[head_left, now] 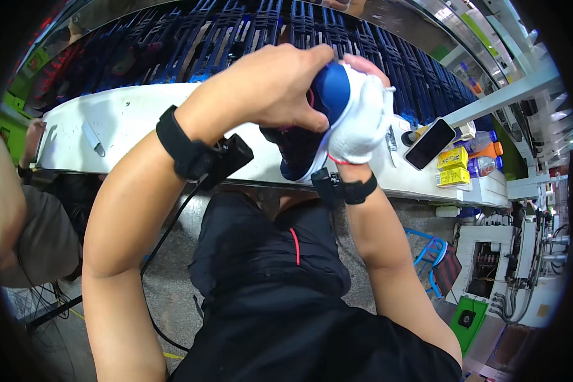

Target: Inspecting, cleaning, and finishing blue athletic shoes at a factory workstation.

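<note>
Held up over the white bench is a dark blue shoe point(335, 92) with a white sole and a bit of pink showing near its opening. My bare left hand point(285, 86) curves over the shoe's upper, thumb on the near side and fingers at the top end. On the other side, my right hand point(364, 118), in a white glove with a bare fingertip showing, wraps around the sole. The lower end of the shoe points toward me, just above the bench edge. Part of the upper is hidden behind my left hand.
On the white bench point(143, 118) lie a pale-handled blade point(93, 139) at left and a phone point(430, 144) at right, beside yellow boxes point(452, 167) and bottles point(484, 140). Dark blue racks point(172, 48) line the far side. Another person's arm point(6, 210) is at left.
</note>
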Tool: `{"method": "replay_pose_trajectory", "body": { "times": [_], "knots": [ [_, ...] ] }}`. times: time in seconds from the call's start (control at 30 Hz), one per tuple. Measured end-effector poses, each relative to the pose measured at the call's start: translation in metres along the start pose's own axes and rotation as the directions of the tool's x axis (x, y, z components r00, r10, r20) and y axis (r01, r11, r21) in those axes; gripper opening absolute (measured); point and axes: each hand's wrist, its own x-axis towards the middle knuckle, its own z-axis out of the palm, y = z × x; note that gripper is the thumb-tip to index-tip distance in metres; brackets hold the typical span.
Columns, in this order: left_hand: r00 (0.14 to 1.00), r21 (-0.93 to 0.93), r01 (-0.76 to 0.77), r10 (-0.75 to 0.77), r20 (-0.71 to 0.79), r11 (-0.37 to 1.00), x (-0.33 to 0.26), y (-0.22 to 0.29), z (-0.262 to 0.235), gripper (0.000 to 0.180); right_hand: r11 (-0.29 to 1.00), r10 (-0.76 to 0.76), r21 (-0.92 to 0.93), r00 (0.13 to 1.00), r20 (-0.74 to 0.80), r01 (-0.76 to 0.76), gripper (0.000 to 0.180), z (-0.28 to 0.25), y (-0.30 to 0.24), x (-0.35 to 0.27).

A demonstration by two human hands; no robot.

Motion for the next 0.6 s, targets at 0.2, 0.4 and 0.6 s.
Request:
{"method": "replay_pose_trajectory", "body": {
  "times": [0.2, 0.4, 0.6],
  "knots": [
    [0.999, 0.08, -0.002, 0.005, -0.037, 0.997, -0.001, -0.006, 0.003, 0.08, 0.997, 0.021, 0.079, 0.998, 0.055, -0.025, 0.046, 0.005, -0.002, 0.004],
    [0.999, -0.005, -0.003, 0.003, 0.045, 1.0, 0.0, -0.014, 0.0, 0.081, 0.979, 0.179, 0.086, 0.98, 0.091, -0.187, 0.063, -0.015, 0.023, -0.018],
    [1.0, -0.115, -0.012, 0.013, 0.01, 0.993, -0.017, -0.033, 0.0, 0.082, 0.872, 0.429, 0.173, 0.885, 0.18, -0.458, 0.075, -0.016, 0.028, -0.078]
  ]
}}
